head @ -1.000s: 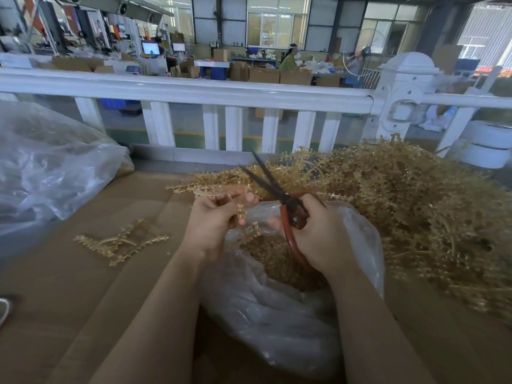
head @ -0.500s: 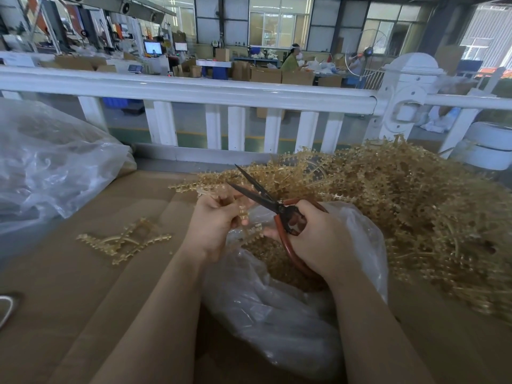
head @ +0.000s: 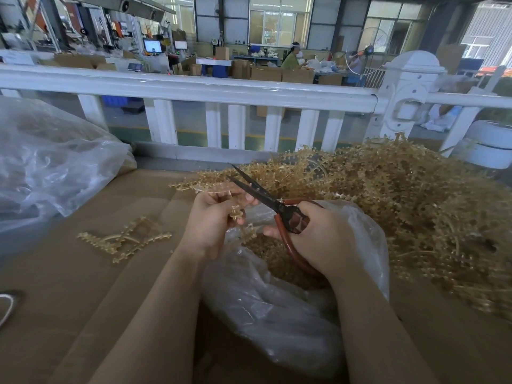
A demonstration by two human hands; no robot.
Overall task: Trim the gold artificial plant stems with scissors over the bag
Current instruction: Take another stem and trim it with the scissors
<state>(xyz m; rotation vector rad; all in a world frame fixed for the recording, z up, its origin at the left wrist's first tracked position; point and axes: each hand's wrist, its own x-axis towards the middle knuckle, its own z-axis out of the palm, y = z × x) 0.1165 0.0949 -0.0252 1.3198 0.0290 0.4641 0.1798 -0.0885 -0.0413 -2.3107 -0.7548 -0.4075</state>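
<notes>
Trimming step, mid-cut: left hand [head: 213,223] pinches one gold stem [head: 238,214] above the open bag [head: 277,309] at the counter's near edge; right hand [head: 321,236] grips scissors [head: 266,195], blades parted beside it; next, judged, close blades squarely across stem.

Lit by soft daylight from tall windows [head: 279,20] at the far wall, brightest and washed out at the upper right. Dimmer and warm-toned low in the frame, with only faint shadows on the bench [head: 69,286]. Glare streaks along the white railing [head: 194,90] and the clear plastic bag [head: 277,314]. Bowed by wide-angle distortion at the edges. Slightly soft throughout.
</notes>
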